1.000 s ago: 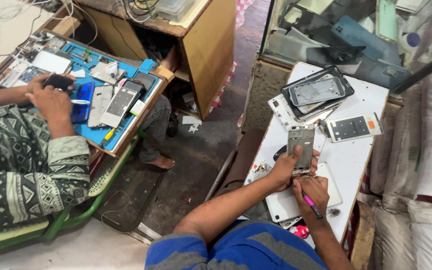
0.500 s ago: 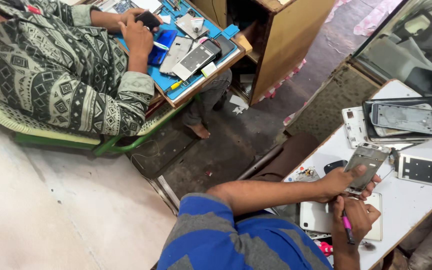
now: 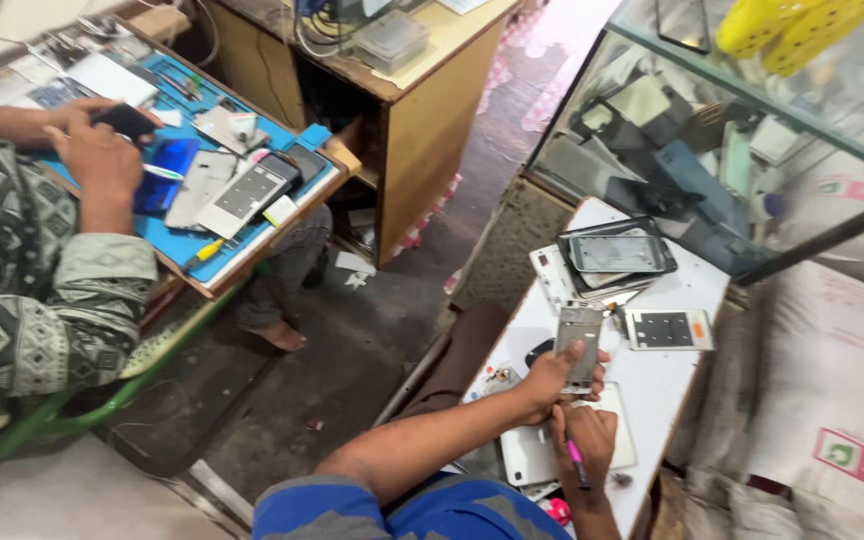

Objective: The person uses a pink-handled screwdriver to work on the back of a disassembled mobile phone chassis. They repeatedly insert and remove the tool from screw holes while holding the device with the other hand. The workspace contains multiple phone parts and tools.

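Note:
My left hand [image 3: 557, 378] grips a grey metal phone frame [image 3: 580, 335] and holds it upright over the white table [image 3: 692, 285]. Just below it, my right hand [image 3: 586, 442] is closed on a pink-handled tool [image 3: 576, 464], its tip pointing down toward a white flat panel [image 3: 527, 455] lying on the table. The two hands nearly touch. A white phone part with a dark rectangle [image 3: 668, 329] lies just right of the frame. Farther back on the table is a stack of dark phone screens and frames [image 3: 614, 255].
On the left, another person in a patterned sleeve [image 3: 37, 290] works with both hands over a blue mat [image 3: 177, 240] strewn with phone parts. A wooden desk [image 3: 422, 95] stands behind. A glass display case [image 3: 752, 130] borders the white table; white sacks [image 3: 832, 400] lie to the right.
The view has swung right and back, bringing the white table and glass case more into sight. My left hand still holds the frame and my right hand the pink tool, close together.

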